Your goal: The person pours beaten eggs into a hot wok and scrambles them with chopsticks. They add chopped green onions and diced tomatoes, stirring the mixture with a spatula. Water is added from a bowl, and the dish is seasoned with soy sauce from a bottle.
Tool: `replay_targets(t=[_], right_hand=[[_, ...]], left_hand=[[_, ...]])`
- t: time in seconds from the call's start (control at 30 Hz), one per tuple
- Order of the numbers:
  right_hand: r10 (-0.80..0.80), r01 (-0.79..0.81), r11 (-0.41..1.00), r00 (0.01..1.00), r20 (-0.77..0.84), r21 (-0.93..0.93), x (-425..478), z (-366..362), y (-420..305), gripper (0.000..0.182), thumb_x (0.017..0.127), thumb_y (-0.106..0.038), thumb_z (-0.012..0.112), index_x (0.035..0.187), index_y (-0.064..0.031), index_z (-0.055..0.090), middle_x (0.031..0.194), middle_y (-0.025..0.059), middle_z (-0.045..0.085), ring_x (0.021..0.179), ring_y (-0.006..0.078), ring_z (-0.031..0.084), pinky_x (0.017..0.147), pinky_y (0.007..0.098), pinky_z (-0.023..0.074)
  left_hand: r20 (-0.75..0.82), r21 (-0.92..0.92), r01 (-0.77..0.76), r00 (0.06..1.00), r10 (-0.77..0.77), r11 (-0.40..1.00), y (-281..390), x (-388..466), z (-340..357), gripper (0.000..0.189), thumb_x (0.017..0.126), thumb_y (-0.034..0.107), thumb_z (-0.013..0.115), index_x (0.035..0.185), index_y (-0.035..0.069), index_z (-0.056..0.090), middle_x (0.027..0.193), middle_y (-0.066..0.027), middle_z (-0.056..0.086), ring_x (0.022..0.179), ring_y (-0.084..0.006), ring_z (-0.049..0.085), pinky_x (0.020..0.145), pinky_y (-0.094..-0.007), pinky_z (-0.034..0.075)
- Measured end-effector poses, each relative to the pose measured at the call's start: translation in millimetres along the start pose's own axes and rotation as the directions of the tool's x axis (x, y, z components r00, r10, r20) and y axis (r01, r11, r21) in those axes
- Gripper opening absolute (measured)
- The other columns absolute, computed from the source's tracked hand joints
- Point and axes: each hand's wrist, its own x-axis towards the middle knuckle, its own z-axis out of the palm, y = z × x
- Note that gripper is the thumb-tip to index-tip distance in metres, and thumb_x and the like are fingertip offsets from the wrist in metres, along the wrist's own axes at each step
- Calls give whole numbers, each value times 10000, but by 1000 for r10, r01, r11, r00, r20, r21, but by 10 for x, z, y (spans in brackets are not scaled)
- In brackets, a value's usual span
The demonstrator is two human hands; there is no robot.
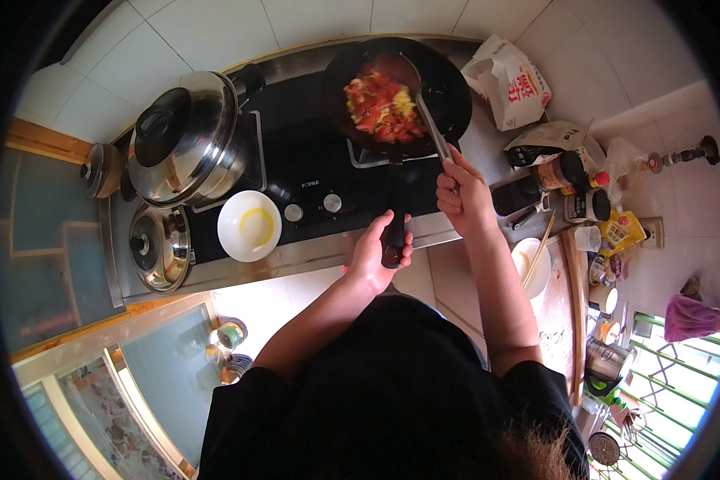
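My left hand (377, 246) grips the black handle of a dark wok (447, 99), which sits on the right burner of a black Fotile gas cooktop (300, 138). Chopped tomato and yellow scrambled egg (384, 105) lie inside the wok. In my right hand (467, 192) is the handle of a metal ladle (430, 120). Its bowl rests among the food near the wok's far side, with the underside partly hidden by tomato. A white bowl (231, 225) with yellow residue at its bottom stands on the cooktop's front left, beside two control knobs.
A lidded steel pot (183, 159) occupies the left burner. Beside it are a spare pot lid (180, 249) and a small lidded pot (105, 171). To the right stand a paper bag (504, 84), seasoning jars (561, 170), a peeler (531, 211), and a bowl (537, 270) with chopsticks.
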Motion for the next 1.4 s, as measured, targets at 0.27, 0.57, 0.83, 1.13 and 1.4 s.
replay_targets(t=[0.27, 0.57, 0.83, 1.13, 1.4], right_hand=[[-343, 315, 435, 924, 168, -843, -458, -284, 78, 521, 927, -72, 549, 1437, -54, 444, 784, 11, 532, 680, 62, 456, 604, 208, 405], [-416, 309, 345, 897, 150, -886, -454, -317, -161, 489, 898, -85, 580, 1370, -2, 487, 947, 251, 650, 779, 231, 618, 797, 295, 480], [-508, 140, -185, 834, 216, -973, -91, -177, 121, 540, 885, -85, 576, 1413, -149, 483, 729, 250, 629, 690, 372, 673, 653, 429, 525], [-493, 207, -280, 807, 325, -938, -211, -167, 84, 510, 891, -177, 589, 1392, -176, 497, 673, 216, 637, 653, 394, 651, 617, 506, 514], [-445, 196, -554, 752, 486, -809, -417, 56, -72, 567, 858, -122, 614, 1394, -271, 505, 713, 100, 613, 587, 306, 633, 540, 418, 506]], left_hand=[[32, -13, 4, 999, -4, 1000, -1, 23, -47, 399, 958, 422, 528, 1152, 73, 545, 793, -54, 569, 645, -160, 517, 554, -288, 390], [16, 1, -19, 1000, 19, 1000, 29, -9, -72, 404, 959, 422, 530, 1154, 68, 541, 795, -58, 569, 652, -160, 518, 555, -285, 395], [-3, 20, -12, 1000, 12, 1000, -18, 8, -15, 413, 956, 428, 540, 1154, 66, 549, 789, -58, 567, 649, -156, 519, 551, -285, 391], [6, 5, -13, 1000, 13, 1000, -19, 7, -5, 392, 958, 424, 539, 1128, 71, 559, 784, -48, 571, 638, -155, 519, 551, -277, 384], [-18, -16, -20, 1000, 19, 1000, 0, -5, -49, 394, 958, 419, 543, 1140, 70, 564, 797, -51, 582, 649, -153, 525, 566, -283, 398]])
